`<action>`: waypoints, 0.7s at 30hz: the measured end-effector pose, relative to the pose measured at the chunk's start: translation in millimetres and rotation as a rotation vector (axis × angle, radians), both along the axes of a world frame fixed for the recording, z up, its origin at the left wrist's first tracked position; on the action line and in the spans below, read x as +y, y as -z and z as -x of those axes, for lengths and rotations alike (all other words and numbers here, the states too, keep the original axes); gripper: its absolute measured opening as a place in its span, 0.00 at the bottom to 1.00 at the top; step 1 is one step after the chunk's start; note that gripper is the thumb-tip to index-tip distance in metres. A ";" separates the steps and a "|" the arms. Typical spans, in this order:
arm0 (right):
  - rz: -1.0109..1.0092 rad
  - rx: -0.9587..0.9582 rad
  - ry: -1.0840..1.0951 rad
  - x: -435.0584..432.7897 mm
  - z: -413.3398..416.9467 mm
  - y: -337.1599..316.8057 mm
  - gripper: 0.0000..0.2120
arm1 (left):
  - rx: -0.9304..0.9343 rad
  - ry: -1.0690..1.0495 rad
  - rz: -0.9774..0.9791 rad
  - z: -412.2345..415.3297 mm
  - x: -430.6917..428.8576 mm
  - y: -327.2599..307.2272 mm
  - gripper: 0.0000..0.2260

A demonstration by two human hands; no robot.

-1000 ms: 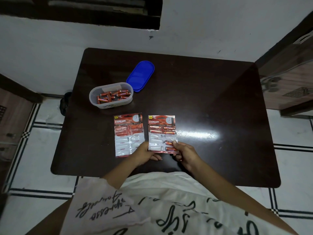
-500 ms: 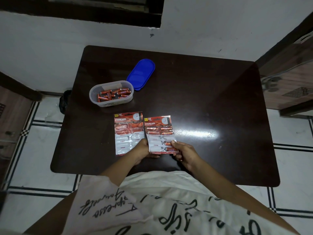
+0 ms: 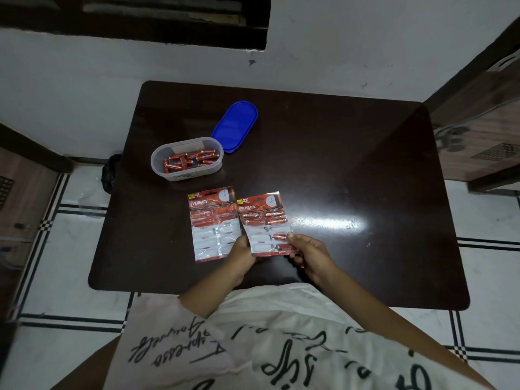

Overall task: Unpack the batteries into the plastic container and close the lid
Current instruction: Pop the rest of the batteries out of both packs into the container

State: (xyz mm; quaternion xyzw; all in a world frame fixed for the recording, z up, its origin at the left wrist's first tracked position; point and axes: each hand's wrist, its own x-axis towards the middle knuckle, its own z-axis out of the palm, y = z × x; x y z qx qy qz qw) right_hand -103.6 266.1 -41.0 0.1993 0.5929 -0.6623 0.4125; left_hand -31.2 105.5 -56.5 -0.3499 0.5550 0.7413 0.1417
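Note:
Two red battery blister packs sit near the table's front edge. The left pack (image 3: 213, 224) lies flat and looks mostly emptied. The right pack (image 3: 264, 220) still holds several red batteries and is tilted, lifted at its near end. My left hand (image 3: 243, 256) grips its bottom left corner. My right hand (image 3: 308, 253) pinches its lower right edge beside two batteries. A clear oval plastic container (image 3: 188, 159) with several loose red batteries stands further back on the left. Its blue lid (image 3: 235, 126) lies just behind and to its right.
The dark glossy table (image 3: 351, 170) stands against a white wall, with a bright glare spot right of the packs. A dark bag (image 3: 110, 174) hangs off the table's left edge. Wooden furniture (image 3: 484, 116) stands to the right; tiled floor surrounds the table.
The right pack has been lifted off the table and turned a little counterclockwise, its top edge now near the left pack. Both hands have kept their hold on it.

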 end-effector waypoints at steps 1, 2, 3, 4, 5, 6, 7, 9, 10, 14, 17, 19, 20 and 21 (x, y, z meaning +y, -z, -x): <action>-0.009 0.014 0.008 -1.5 -1.1 0.6 0.11 | 0.008 -0.022 0.007 -0.1 1.7 -1.2 0.16; -0.017 0.027 0.023 -2.8 -1.8 0.9 0.11 | 0.012 -0.053 0.011 0.0 3.0 -1.2 0.15; -0.022 0.035 0.045 -3.8 -1.5 1.6 0.11 | 0.015 -0.093 0.000 0.5 3.6 -2.0 0.13; -0.023 0.039 0.072 -4.1 -0.7 2.3 0.10 | 0.007 -0.146 -0.029 1.0 3.2 -3.6 0.11; -0.024 0.039 0.096 -3.1 0.9 3.5 0.09 | -0.006 -0.209 -0.069 1.8 1.7 -4.8 0.09; -0.026 0.037 0.115 -1.2 3.0 4.7 0.08 | -0.025 -0.265 -0.109 2.6 -1.2 -4.7 0.07; -0.028 0.031 0.127 1.3 5.2 5.8 0.07 | -0.046 -0.305 -0.141 3.1 -4.6 -5.4 0.05; -0.023 0.012 0.130 6.7 7.5 7.5 0.08 | -0.083 -0.330 -0.191 4.4 -9.7 -7.2 0.05; -0.006 -0.004 0.128 8.2 7.4 7.5 0.08 | -0.100 -0.321 -0.219 5.0 -10.5 -8.7 0.06; 0.072 -0.068 0.098 6.7 3.1 4.6 0.12 | -0.198 -0.121 -0.353 8.8 -2.3 -21.9 0.12; 0.064 -0.066 0.035 3.2 2.1 0.1 0.10 | -0.201 -0.059 -0.411 10.7 4.4 -24.5 0.09; 0.013 -0.032 -0.015 3.1 2.9 -1.7 0.09 | -0.199 -0.106 -0.405 12.0 5.5 -26.3 0.06; -0.012 -0.017 -0.042 2.9 3.5 -3.1 0.10 | -0.199 -0.126 -0.385 12.4 4.5 -27.0 0.06; -0.026 -0.015 -0.062 3.1 4.2 -4.0 0.10 | -0.199 -0.139 -0.362 12.7 3.0 -27.4 0.06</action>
